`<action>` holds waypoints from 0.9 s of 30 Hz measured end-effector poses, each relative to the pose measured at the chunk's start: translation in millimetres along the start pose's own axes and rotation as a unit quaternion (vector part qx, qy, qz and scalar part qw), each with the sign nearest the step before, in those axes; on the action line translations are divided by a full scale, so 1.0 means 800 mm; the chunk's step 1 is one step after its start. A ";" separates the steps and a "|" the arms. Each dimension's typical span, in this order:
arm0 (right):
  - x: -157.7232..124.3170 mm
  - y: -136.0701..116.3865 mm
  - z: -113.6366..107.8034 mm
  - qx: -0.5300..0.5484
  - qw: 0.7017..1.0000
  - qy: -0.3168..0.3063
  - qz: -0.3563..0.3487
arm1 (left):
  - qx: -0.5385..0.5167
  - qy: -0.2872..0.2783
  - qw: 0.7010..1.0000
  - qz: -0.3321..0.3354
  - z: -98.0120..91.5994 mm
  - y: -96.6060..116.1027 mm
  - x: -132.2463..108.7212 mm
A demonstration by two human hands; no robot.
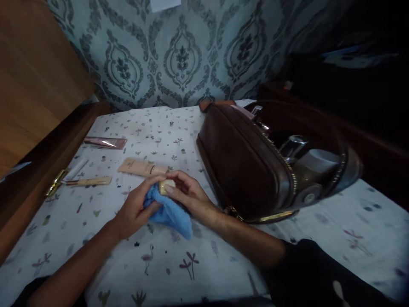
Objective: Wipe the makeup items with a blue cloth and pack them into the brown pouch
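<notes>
- The left hand (136, 209) has its fingers curled tight around a blue cloth (171, 215), the thumb pressed onto the fabric.
- The right hand (189, 195) pinches a small cream object (166, 186) between bent fingers and thumb, holding it against the top of the cloth.
- Both are just above the patterned sheet (166, 264), near a beige tube (142, 167) and beside an open brown bag (247, 170).
</notes>
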State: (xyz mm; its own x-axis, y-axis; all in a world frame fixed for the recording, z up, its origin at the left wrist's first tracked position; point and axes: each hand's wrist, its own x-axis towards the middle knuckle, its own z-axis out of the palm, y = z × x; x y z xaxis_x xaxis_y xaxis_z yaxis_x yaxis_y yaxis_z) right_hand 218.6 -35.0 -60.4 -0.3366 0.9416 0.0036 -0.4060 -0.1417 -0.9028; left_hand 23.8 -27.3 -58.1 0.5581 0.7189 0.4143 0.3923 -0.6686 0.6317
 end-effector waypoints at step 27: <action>0.010 0.021 0.002 0.043 0.997 -0.067 -0.016 | -0.243 0.120 0.913 -0.306 0.001 0.025 0.010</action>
State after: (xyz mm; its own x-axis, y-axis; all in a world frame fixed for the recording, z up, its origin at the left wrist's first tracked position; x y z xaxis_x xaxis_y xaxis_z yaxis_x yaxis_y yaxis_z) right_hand 207.8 -30.1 -75.2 -0.4308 0.8975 0.0941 -0.4880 -0.1440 -0.8609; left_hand 36.7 -35.4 -42.6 0.1451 0.9892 -0.0183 0.1733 -0.0072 0.9848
